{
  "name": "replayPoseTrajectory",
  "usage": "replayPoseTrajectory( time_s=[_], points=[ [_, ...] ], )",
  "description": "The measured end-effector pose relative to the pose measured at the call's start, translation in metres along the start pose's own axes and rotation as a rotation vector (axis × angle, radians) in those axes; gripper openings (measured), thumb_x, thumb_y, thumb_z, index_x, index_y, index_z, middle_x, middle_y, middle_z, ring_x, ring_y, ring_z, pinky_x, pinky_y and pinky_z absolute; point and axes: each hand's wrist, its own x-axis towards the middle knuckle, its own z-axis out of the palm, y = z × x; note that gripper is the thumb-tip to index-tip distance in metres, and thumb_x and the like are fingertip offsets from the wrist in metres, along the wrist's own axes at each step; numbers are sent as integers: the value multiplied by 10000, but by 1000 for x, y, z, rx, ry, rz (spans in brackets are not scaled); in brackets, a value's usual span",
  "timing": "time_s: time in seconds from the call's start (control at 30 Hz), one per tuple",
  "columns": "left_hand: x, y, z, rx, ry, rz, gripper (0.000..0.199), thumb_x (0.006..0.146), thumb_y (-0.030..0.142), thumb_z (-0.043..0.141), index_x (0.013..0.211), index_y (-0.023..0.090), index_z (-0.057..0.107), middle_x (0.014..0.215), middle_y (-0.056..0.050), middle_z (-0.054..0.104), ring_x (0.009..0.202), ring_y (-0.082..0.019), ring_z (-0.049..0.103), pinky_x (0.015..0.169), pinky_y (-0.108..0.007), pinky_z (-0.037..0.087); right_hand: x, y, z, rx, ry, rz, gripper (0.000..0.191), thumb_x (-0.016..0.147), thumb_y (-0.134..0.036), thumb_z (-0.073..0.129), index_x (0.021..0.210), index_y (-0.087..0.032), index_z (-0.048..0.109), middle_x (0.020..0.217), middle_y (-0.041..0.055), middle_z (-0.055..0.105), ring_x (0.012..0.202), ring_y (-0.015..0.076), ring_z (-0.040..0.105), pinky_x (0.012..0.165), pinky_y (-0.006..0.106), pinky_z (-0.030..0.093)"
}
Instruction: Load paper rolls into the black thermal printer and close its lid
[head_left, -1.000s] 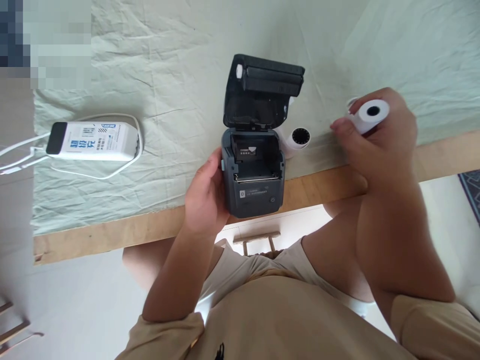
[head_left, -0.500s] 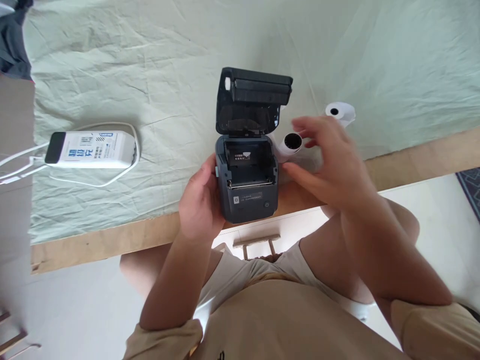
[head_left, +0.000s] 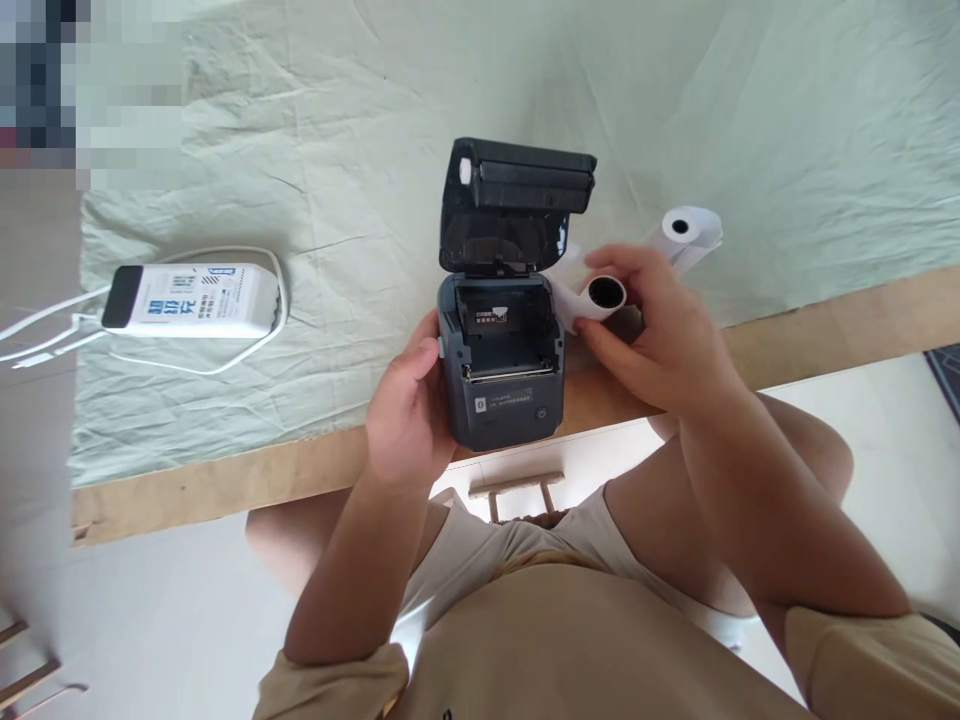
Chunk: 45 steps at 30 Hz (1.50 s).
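Observation:
A dark grey label printer (head_left: 504, 400) stands at the table's front edge with its lid (head_left: 517, 205) raised. Its inner bay shows a small printed sticker and no roll inside. My left hand (head_left: 411, 410) grips the printer's left side, the thumb near a light tab. Just right of the printer, my right hand (head_left: 660, 325) has its thumb and fingers around a white paper roll (head_left: 576, 308) with a dark hollow core. A second white paper roll (head_left: 694, 225), partly unwound, rests on the cloth behind my right hand.
At the left, a white power strip or charger (head_left: 196, 302) with printing on it lies among white cables (head_left: 225, 368). Pale green cloth (head_left: 360, 120) covers the table, leaving a wooden front edge (head_left: 217, 480) bare. My legs are beneath that edge.
My right hand has closed from spread fingers onto the near paper roll, whose core end has turned more into sight. The view has shifted slightly; my left hand stays on the printer.

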Motion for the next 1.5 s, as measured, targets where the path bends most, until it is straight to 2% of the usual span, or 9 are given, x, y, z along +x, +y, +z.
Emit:
replayPoseTrajectory(
  time_s=[0.13, 0.3, 0.53, 0.7, 0.87, 1.1, 1.3, 1.4, 1.5],
  points=[
    [0, 0, -1, 17, 0, -11, 279, 920, 454, 675, 993, 237, 833, 804, -74, 751, 1104, -374, 814, 1012, -535, 681, -1, 3, 1, -59, 25, -43, 416, 919, -221, 669, 1333, -250, 699, 1203, 114, 754, 1080, 283, 737, 941, 459, 623],
    [0, -1, 0, 30, 2, 6, 301, 920, 485, 687, 975, 238, 849, 794, -91, 737, 1109, -403, 801, 991, -553, 672, -3, 8, 2, -96, 56, -23, 516, 933, -172, 642, 1441, -260, 650, 1160, 99, 765, 1031, 266, 737, 900, 430, 633],
    [0, -1, 2, 0, 4, 19, 306, 854, 490, 759, 933, 214, 867, 706, -69, 688, 945, -362, 804, 907, -500, 675, -3, 13, 0, -124, 41, -22, 564, 960, -201, 639, 1515, -280, 578, 1262, 94, 764, 1082, 293, 756, 964, 522, 665],
    [1, -1, 1, -13, -15, 28, 299, 867, 483, 759, 913, 207, 863, 687, -55, 673, 897, -336, 798, 871, -465, 670, -3, 13, 2, -131, 42, -95, 556, 962, -222, 652, 1511, -308, 617, 1348, 105, 729, 1248, 324, 731, 1069, 569, 652],
    [2, -1, -1, -18, -51, 31, 327, 841, 504, 805, 939, 199, 869, 696, -44, 683, 911, -330, 806, 889, -462, 676, -1, 17, 6, -114, 72, -59, 507, 962, -266, 697, 1465, -328, 677, 1165, 79, 718, 1081, 288, 737, 984, 542, 670],
    [2, -3, -5, 4, -13, -6, 404, 804, 544, 849, 1015, 201, 819, 922, -70, 804, 980, -331, 813, 819, -447, 690, -7, -2, -1, 722, 154, 293, 415, 1023, -369, 606, 1436, -415, 631, 1291, 35, 697, 1031, 243, 805, 707, 377, 704],
    [-1, -5, -6, 27, -17, 4, 376, 865, 518, 829, 1082, 212, 799, 997, -67, 836, 1061, -333, 826, 831, -426, 702, -7, -42, 0, 345, 188, -77, 571, 1057, -318, 661, 1577, -534, 562, 1495, 0, 672, 1176, 268, 783, 1061, 510, 697],
    [-2, -7, -8, 68, -43, 14, 378, 876, 432, 868, 1174, 226, 762, 1069, -66, 857, 1182, -352, 823, 891, -425, 711, 2, -51, 8, 171, 137, -295, 536, 1004, -186, 690, 1482, -420, 626, 1296, 13, 789, 1136, 267, 808, 950, 464, 724],
    [-4, -8, -12, 101, -67, 0, 457, 902, 382, 865, 1309, 239, 712, 1144, -68, 861, 1254, -352, 808, 886, -408, 717, 9, -52, 15, 27, 177, -298, 311, 958, -83, 703, 1146, -329, 685, 1137, -19, 846, 1040, 227, 840, 837, 372, 702]
  ],
)
